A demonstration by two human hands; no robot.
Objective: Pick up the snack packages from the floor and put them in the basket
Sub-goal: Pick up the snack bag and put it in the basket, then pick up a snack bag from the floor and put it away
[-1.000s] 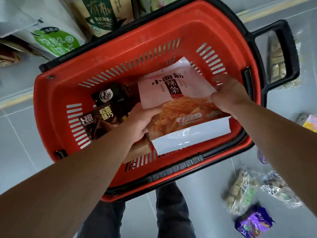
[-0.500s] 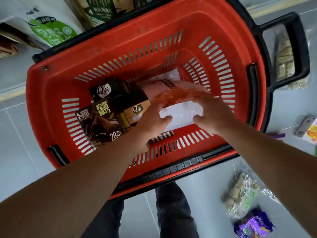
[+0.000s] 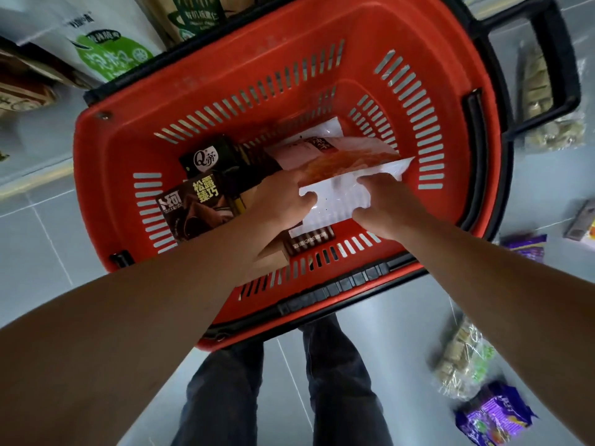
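Observation:
A red shopping basket (image 3: 289,59) stands on the grey floor in front of me. A white and pink snack package (image 3: 338,201) with orange strips lies inside it, at the bottom right. My left hand (image 3: 283,201) holds its left side with the thumb on the white end. On the right edge of that same end, my right hand (image 3: 383,204) grips the package. Beside it lie a dark chocolate box (image 3: 193,207) and a black packet (image 3: 206,156). My hands and the package partly cover a brown box.
Loose snacks remain on the floor at the right: a purple packet (image 3: 492,416), a clear bag of pale pieces (image 3: 463,358), another purple packet (image 3: 524,246) and a clear pack (image 3: 547,101) beneath the basket's black handle (image 3: 566,59). Shelved bags stand behind. My legs (image 3: 322,381) are below.
Both hands have lowered the white and pink package from above the basket down to its bottom, and it now lies flatter beside the dark boxes.

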